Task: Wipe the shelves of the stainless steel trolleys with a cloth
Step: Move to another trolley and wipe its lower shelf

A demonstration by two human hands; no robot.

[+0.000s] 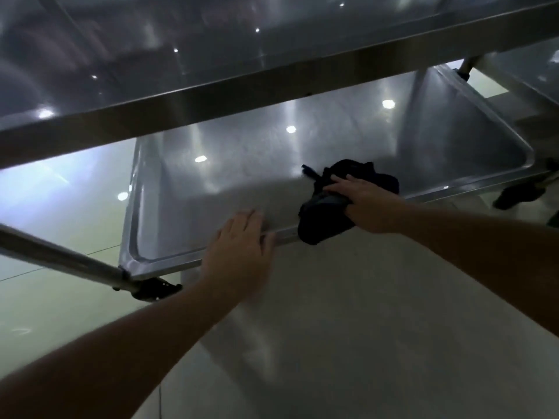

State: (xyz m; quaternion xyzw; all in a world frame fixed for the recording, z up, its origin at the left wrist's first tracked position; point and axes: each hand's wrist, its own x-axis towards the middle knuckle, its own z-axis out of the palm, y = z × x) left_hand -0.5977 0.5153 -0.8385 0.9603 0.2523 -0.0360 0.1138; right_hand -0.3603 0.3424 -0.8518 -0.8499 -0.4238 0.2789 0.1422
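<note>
On the lower stainless steel trolley shelf point(242, 176), close to its near rim: dark crumpled cloth point(348, 195) pinned flat under the open-palmed right hand point(363, 198), one corner hanging over the edge. Left hand point(239, 240) spread open on the same rim just beside, gripping nothing, seemingly steadying. Unwiped steel stretching away leftward and forward from the cloth along the shelf's long axis, so right hand nearer for the next stroke.
</note>
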